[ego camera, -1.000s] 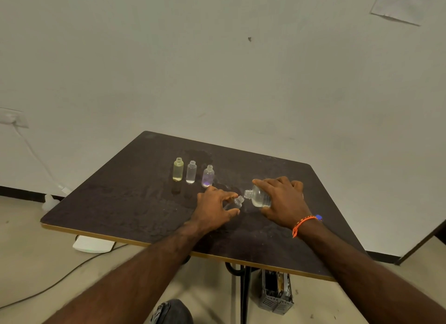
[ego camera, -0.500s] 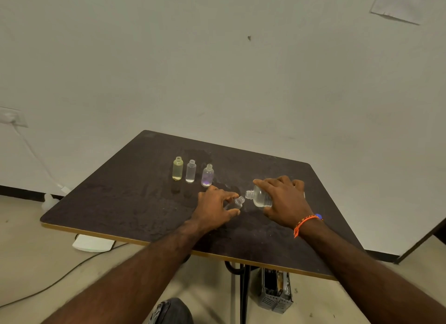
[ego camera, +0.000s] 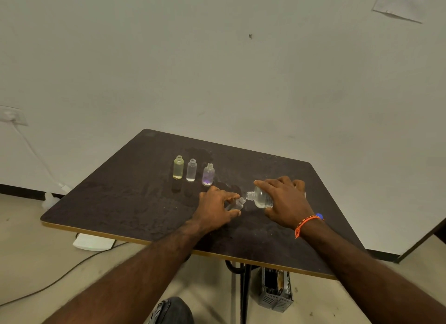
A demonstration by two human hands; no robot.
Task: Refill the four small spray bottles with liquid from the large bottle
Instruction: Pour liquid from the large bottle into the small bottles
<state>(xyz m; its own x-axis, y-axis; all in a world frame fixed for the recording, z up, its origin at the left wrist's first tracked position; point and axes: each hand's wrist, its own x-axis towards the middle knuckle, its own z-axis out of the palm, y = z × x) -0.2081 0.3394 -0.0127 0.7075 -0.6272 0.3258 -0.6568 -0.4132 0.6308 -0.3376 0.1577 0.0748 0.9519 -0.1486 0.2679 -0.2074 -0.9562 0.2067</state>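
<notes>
Liquid transfer takes place near the front right area of a dark brown square table point(ego camera: 115, 198) with a light wood edge. The right hand point(ego camera: 284, 203) grips the large clear plastic bottle point(ego camera: 261, 198), fingers and thumb curled round its body, and holds it tilted so that its uncapped neck points left and slightly down. The left hand point(ego camera: 214, 210) holds a small clear uncapped spray bottle point(ego camera: 237, 203) between curled fingers and thumb; this bottle leans with its mouth toward the right. The neck of the large bottle meets, or sits just beside, the mouth of the small bottle; actual contact cannot be determined. Liquid is visible in the lower part of the large bottle. Three further small uncapped bottles stand upright in a row farther back on the table, left of the hands and apart from them: a yellow-tinted bottle point(ego camera: 178, 168) on the left, a clear bottle point(ego camera: 191, 170) in the middle, and a purple-tinted bottle point(ego camera: 208, 175) on the right. An orange cord bracelet point(ego camera: 305, 224) with a blue bead encircles the right wrist. Below the table, a grey slotted box point(ego camera: 276, 290) rests on the floor beside the black table leg point(ego camera: 243, 294). A white flat device point(ego camera: 93, 242) and a cable point(ego camera: 48, 285) lie on the floor at the left. A sheet of paper point(ego camera: 407, 2) is fixed to the white wall at the upper right.
</notes>
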